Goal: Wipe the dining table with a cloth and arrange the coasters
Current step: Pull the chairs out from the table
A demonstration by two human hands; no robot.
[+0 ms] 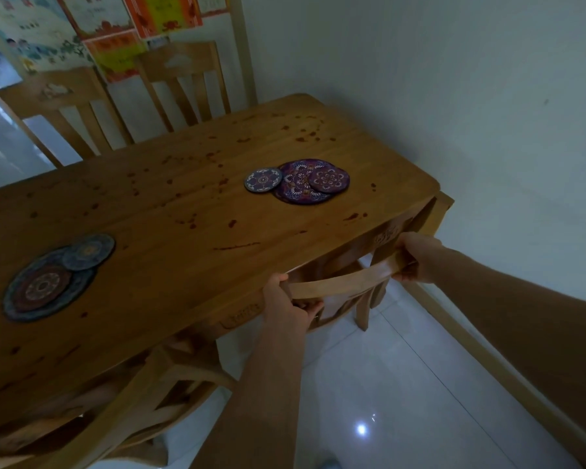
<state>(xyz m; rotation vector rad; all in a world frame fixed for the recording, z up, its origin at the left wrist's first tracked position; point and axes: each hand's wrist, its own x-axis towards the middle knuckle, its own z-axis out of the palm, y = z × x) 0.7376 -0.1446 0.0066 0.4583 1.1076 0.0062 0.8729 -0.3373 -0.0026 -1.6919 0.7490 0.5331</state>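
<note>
The wooden dining table (183,211) is spotted with red stains. Near its right end lie a large purple patterned mat (293,189), a small purple coaster (329,179) on top of it and a small blue-grey coaster (263,179) at its left edge. At the left lies a large dark mat (44,286) with a small grey coaster (88,251) overlapping it. My left hand (286,301) and my right hand (416,257) both grip the top rail of a wooden chair (339,282) tucked under the table's near right edge. No cloth is in view.
A second chair (170,377) stands tucked in at the near left. Two more chairs (180,82) stand at the far side. A white wall runs along the table's right end. The floor (386,384) below is glossy white tile.
</note>
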